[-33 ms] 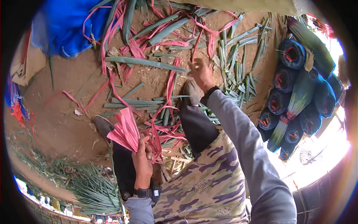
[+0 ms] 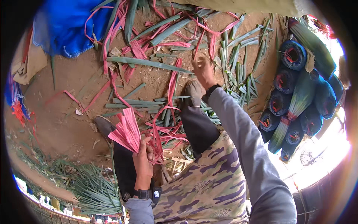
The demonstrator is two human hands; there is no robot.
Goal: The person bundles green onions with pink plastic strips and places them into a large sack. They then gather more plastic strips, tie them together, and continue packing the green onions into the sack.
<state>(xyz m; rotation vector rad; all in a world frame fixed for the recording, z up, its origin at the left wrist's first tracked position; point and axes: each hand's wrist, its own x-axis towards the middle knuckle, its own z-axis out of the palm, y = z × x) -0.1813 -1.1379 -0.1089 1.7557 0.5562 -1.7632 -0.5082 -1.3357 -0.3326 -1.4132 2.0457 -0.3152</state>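
My left hand (image 2: 143, 158) is closed round a bunch of flat pink ribbon strips (image 2: 126, 130), whose ends fan out above the fist. More pink strips (image 2: 157, 143) hang in loops beside that hand. Farther out and to the right, my right hand (image 2: 204, 72) has its fingers curled in, over the ground just past my right shoe (image 2: 194, 91). The tip of a long green leaf (image 2: 149, 63) reaches its fingers, and a pink strip ends near them. Whatever those fingers hold, if anything, is too unclear to make out.
Cut green leaves (image 2: 238, 63) and pink strips litter the brown ground. At the right, long green-onion bundles (image 2: 298, 99) are stacked with dark blue net rolls (image 2: 292, 56). Blue fabric (image 2: 67, 28) lies at the far left, and a leafy green pile (image 2: 95, 190) sits near left.
The whole view has shifted very slightly. My left hand keeps its hold on the pink strips, and my right hand stays in nearly the same place.
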